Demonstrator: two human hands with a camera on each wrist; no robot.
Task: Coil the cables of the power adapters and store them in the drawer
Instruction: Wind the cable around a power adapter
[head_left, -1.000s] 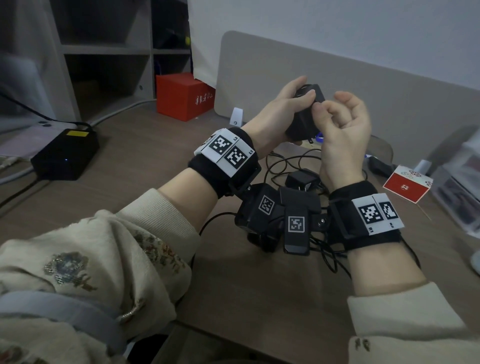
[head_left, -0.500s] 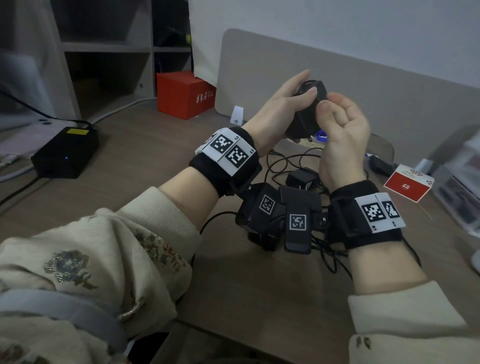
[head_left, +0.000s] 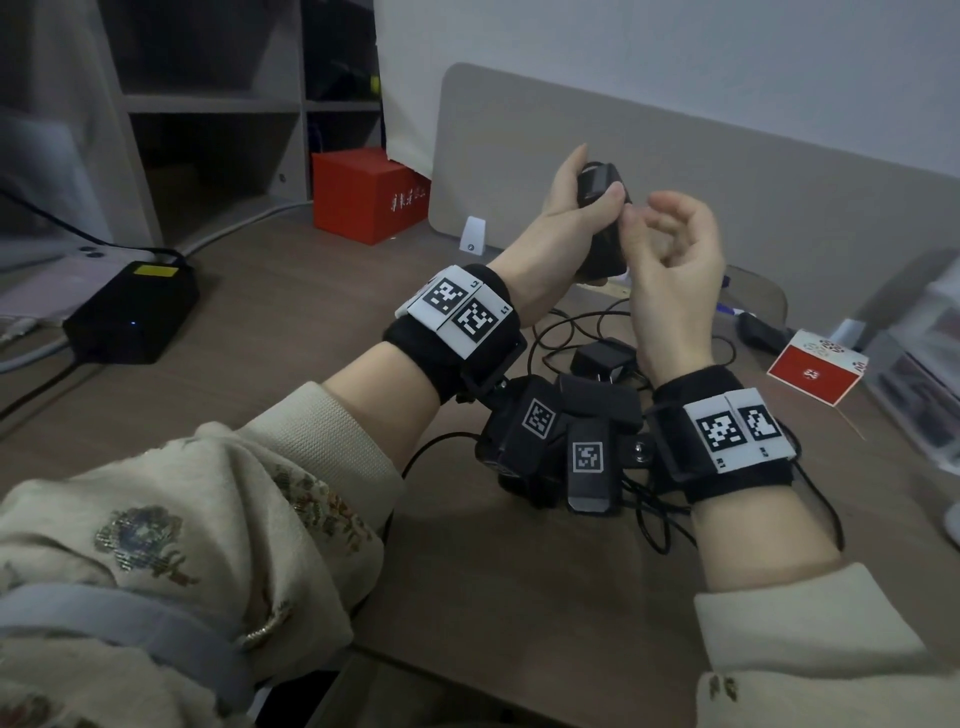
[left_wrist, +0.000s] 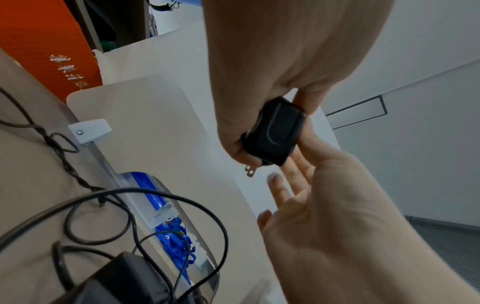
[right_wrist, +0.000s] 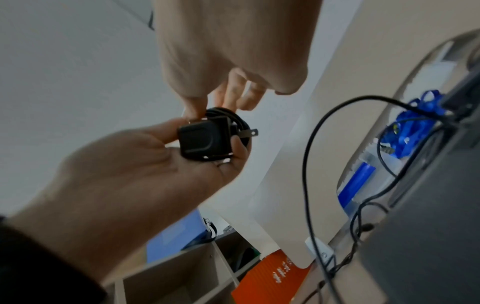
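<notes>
My left hand (head_left: 595, 179) grips a small black power adapter (head_left: 597, 208) upright in the air above the desk, thumb across its front. In the right wrist view its cable (right_wrist: 228, 116) is wound in a coil against the adapter (right_wrist: 205, 139), with the plug prongs sticking out. My right hand (head_left: 644, 218) sits just right of it, thumb and fingers pinching the coil at the adapter's edge. A second black adapter (head_left: 602, 358) lies on the desk below my hands among loose black cables (head_left: 587, 322).
A grey divider panel (head_left: 727, 171) stands behind my hands. A red box (head_left: 363, 192) and a black power brick (head_left: 130, 312) sit at the left. At the right are a small red-and-white box (head_left: 815, 366) and a clear plastic drawer unit (head_left: 924, 374).
My left thumb has slid across the adapter's front and the adapter stands more upright. The right hand has shifted slightly right and lower beside it.
</notes>
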